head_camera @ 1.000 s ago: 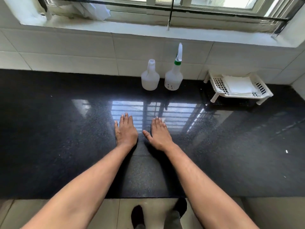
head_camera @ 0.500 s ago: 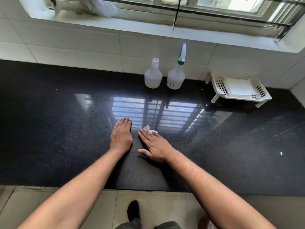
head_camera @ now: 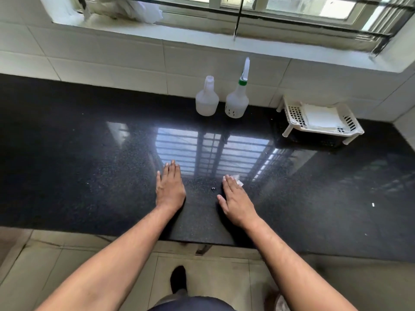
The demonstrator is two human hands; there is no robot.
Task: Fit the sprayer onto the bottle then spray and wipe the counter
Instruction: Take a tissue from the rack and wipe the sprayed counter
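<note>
Head view: both hands lie flat on the glossy black speckled stone table (head_camera: 89,164). The left hand (head_camera: 169,190) is an open, empty grip, palm down. The right hand (head_camera: 235,202) is also spread flat, its fingers pressing a small white crumpled scrap (head_camera: 237,178) — whether paper or cloth I cannot tell.

Well ahead of both grips, at the tiled wall, stand a white translucent plastic bottle with a bare neck (head_camera: 207,99) and, just beside it, a matching bottle wearing a green-collared sprayer (head_camera: 238,97). Fitting looks not yet begun; the next move calls for a forward reach.

Compared with half a second ago, the hands sit farther apart — the right has slid outward with the scrap.
</note>
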